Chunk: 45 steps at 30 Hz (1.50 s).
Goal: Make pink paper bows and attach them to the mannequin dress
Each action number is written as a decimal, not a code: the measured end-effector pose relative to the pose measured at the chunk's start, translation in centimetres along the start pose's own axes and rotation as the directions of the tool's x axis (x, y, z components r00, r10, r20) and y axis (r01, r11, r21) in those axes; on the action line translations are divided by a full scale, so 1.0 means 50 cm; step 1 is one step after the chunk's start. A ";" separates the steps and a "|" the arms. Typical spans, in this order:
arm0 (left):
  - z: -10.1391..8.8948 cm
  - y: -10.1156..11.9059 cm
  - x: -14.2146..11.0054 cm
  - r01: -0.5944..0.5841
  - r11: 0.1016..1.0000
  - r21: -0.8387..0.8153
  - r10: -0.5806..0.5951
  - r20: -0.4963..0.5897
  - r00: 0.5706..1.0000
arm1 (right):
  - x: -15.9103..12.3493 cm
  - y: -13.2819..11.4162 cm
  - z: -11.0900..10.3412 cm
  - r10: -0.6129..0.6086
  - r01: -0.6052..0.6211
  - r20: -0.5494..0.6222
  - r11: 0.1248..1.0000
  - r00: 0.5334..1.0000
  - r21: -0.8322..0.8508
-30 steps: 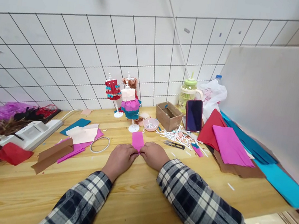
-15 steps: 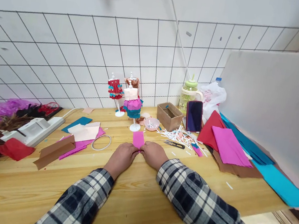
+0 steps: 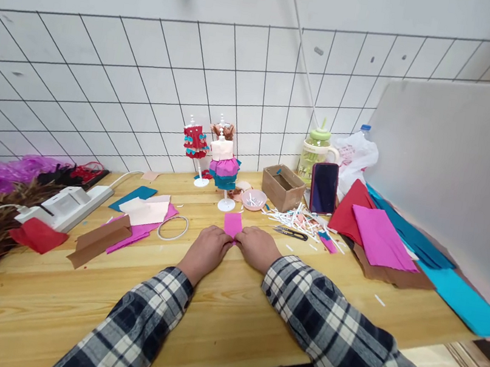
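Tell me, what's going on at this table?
A person is pinching the near end of a small magenta piece with the left hand and right hand, their fingertips close together, low over the wooden table. Just beyond the piece stands a miniature dress form in pale pink, magenta and teal. The black snips lie unheld beside some white strips.
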<state>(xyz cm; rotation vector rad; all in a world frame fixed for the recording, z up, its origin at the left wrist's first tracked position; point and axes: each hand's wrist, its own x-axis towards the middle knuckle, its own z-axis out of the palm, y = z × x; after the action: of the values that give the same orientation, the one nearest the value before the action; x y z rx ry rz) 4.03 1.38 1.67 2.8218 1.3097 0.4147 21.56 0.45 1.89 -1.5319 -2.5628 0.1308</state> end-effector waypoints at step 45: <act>-0.004 -0.002 -0.003 -0.027 0.999 0.017 0.027 -0.004 1.000 | 0.001 0.010 0.011 -0.033 0.032 -0.038 0.999 0.999 -0.015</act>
<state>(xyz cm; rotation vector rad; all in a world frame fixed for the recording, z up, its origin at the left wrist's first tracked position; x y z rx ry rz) 3.84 1.31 1.80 2.8573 1.2829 0.4120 21.86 0.71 1.26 -1.4822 -2.5628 0.0784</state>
